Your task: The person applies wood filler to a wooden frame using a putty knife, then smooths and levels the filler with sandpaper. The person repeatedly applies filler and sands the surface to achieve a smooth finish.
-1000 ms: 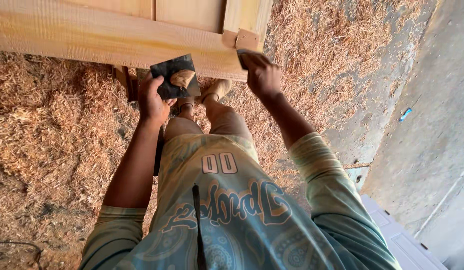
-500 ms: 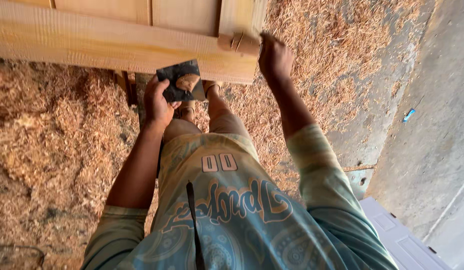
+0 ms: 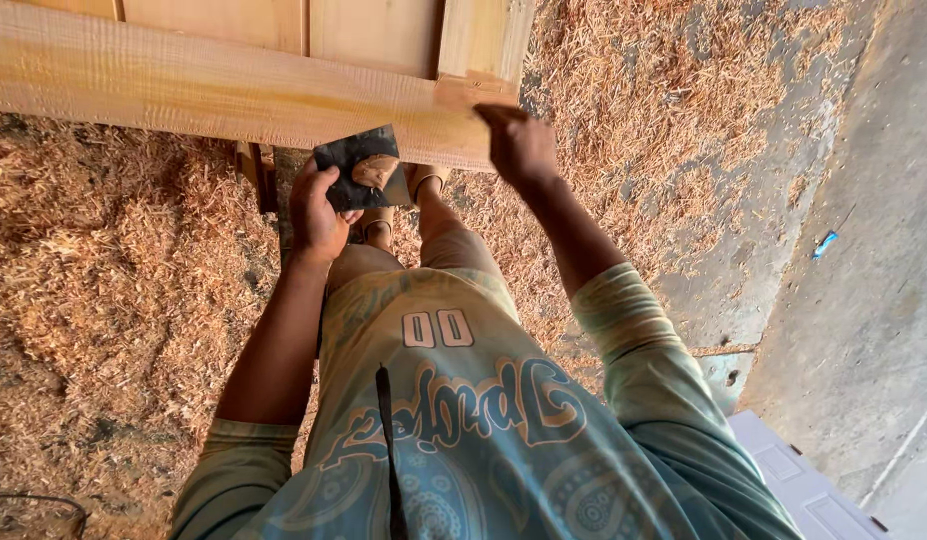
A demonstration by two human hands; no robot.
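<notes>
Two hands at work on a pale wooden frame (image 3: pixel 224 85) over a floor deep in wood shavings (image 3: pixel 94 290). My left hand (image 3: pixel 319 215) grips a dark, flat square board (image 3: pixel 362 168), thumb and fingers closed on its lower left edge; a brown lump of putty (image 3: pixel 374 170) sits on its upper face. It is held just below the frame's front rail, tilted, one corner pointing up toward the wood. My right hand (image 3: pixel 519 145) is pressed against the rail's right end, fingers bunched together at the joint with the upright post (image 3: pixel 484 40); whether they pinch anything I cannot tell. That rail's long axis runs left to right across the view. My sandalled feet (image 3: pixel 399 205) stand beneath it.
</notes>
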